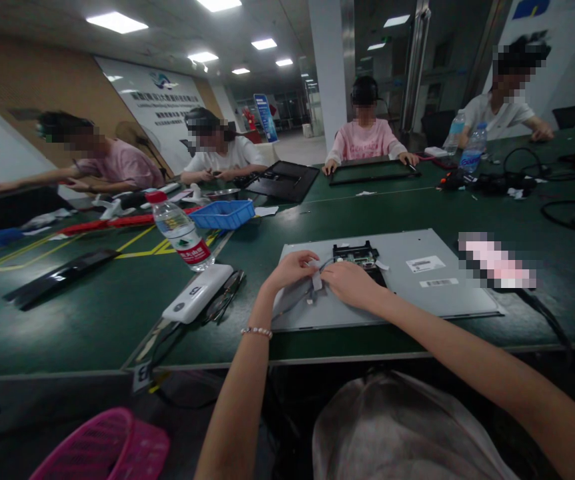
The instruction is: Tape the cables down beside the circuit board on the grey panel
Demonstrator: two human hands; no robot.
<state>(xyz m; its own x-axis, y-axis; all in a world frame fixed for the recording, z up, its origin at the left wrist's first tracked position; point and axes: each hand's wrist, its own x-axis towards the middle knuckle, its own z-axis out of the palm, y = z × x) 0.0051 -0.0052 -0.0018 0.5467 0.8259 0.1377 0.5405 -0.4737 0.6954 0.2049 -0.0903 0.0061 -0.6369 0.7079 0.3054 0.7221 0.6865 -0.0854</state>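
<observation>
A flat grey metal-backed display panel (407,293) lies on the table in front of me, with barcode labels on its right part. At its upper middle sits a black bracket with a small circuit board (366,261). Over the panel's left half, my left hand (295,268) is closed on a thin grey cable (292,308) near a whitish tape strip (317,279). My right hand (350,283) meets it from the right, its fingers pinched on the same cable beside the strip. The fingertips partly hide the cable, whose loose end trails over the panel.
Left of the panel are a white power bank (197,293), glasses (225,297), a water bottle (180,233) and a blue basket (225,214). A phone-like object (495,260) with a cable lies right. Several co-workers sit around the table, one holding a black frame (372,181).
</observation>
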